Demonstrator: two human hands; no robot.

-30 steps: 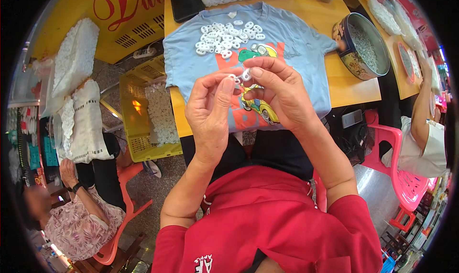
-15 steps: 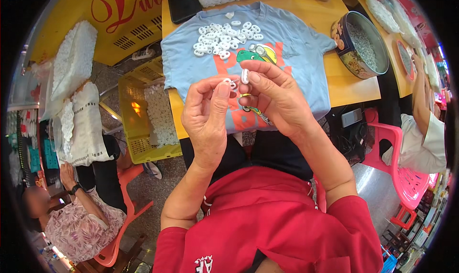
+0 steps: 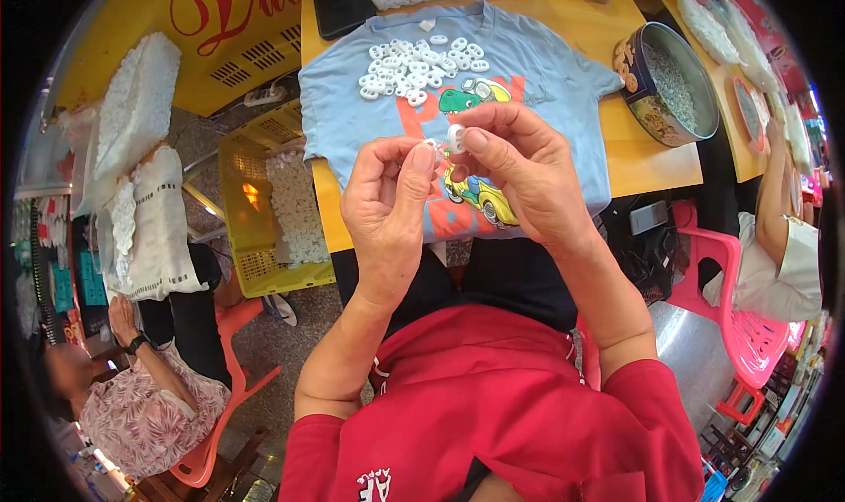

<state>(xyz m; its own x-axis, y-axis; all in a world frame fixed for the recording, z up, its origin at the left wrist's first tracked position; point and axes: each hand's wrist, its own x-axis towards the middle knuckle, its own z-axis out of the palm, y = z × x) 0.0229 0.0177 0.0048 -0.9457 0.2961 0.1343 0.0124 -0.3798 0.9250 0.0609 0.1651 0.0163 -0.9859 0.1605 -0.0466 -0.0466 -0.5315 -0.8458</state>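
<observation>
Both my hands are raised over a light blue printed T-shirt [image 3: 345,119] spread on the table. Between thumb and fingers, my right hand [image 3: 539,178] pinches a white oval plastic piece [image 3: 456,139]. My left hand [image 3: 387,216] is closed at the fingertips on another small white plastic piece [image 3: 430,146], mostly covered by the thumb. The two pieces are close together; whether they touch, I cannot tell. Farther up the shirt lies a heap of white two-holed plastic pieces [image 3: 409,69].
On the yellow table [image 3: 647,163] stands a round tin [image 3: 627,71] of small silvery parts. A black tray [image 3: 341,5] lies at the far left. Left of the table is a yellow crate [image 3: 242,273] with white pieces. Other people sit at both sides.
My hands have tilted slightly, and the right-hand piece now shows more of its flat face. More of the shirt's yellow car print is visible below the fingers.
</observation>
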